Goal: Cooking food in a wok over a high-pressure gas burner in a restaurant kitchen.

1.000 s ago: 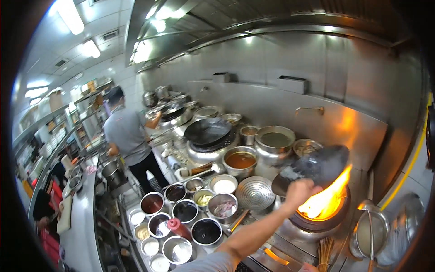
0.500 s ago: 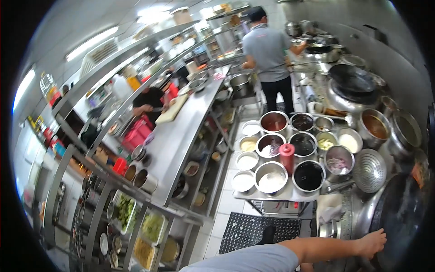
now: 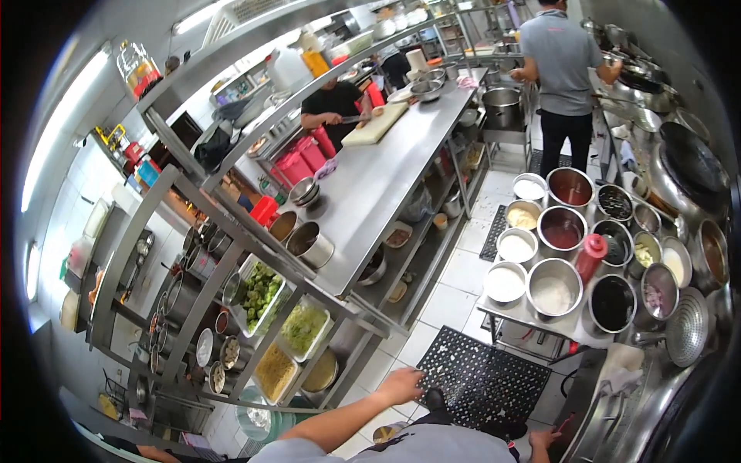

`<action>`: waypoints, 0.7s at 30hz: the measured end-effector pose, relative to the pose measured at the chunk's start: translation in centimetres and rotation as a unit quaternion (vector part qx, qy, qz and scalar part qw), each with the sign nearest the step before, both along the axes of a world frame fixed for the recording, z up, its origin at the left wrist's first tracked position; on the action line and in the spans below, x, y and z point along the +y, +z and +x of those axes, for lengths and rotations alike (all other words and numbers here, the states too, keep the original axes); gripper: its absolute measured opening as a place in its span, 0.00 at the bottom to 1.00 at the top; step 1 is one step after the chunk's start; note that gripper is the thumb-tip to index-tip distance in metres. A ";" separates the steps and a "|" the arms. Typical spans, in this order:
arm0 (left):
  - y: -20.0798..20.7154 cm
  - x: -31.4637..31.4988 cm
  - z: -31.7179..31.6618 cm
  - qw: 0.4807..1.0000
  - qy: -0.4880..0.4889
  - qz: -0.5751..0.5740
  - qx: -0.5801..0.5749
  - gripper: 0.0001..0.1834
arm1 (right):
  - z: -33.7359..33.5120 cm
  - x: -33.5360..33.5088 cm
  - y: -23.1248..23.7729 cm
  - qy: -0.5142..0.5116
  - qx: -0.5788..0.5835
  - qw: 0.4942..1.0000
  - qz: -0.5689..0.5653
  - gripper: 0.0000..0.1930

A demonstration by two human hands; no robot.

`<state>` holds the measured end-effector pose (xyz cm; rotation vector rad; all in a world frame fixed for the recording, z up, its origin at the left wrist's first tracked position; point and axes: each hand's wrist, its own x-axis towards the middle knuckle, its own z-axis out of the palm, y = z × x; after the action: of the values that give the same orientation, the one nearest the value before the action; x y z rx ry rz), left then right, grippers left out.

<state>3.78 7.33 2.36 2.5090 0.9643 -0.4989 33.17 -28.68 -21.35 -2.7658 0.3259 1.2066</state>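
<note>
My left hand hangs in the air over the aisle, left of a black perforated rubber mat. Its fingers are loosely bent and apart, with nothing seen in them. Low at the bottom edge, my right hand is near the steel stove counter; a thin red piece shows beside its fingers. Whether it touches or holds that piece I cannot make out. Ahead to the right, a small table bears several steel pots of sauces and powders and a red squeeze bottle.
Left runs a steel worktable and a shelf rack with trays of greens. A co-worker in grey stands at the stove; another holds a knife at a cutting board. A perforated ladle lies right; another person's arm shows lower left.
The view has swung left, so the table of pots sits farther right. A bare arm reached right toward the big wok before; now my left hand is over the aisle, my right near the counter.
</note>
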 end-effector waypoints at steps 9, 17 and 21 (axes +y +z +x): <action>-8.3 3.3 -29.9 0.948 0.265 -0.107 0.139 0.35 | -0.2 -1.9 -8.5 0.122 0.002 0.992 0.021 0.39; -10.7 10.3 -31.7 0.950 0.287 -0.123 -0.005 0.35 | -6.2 11.3 -11.5 0.099 -0.065 0.972 0.202 0.37; -11.6 16.0 -26.0 0.963 0.234 -0.093 -0.098 0.34 | -4.6 14.5 -6.8 0.163 0.037 0.947 0.276 0.36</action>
<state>-22.18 23.29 -9.24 2.0231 1.3093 -0.1767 28.54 -14.22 -28.13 -2.3346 -0.4252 1.2294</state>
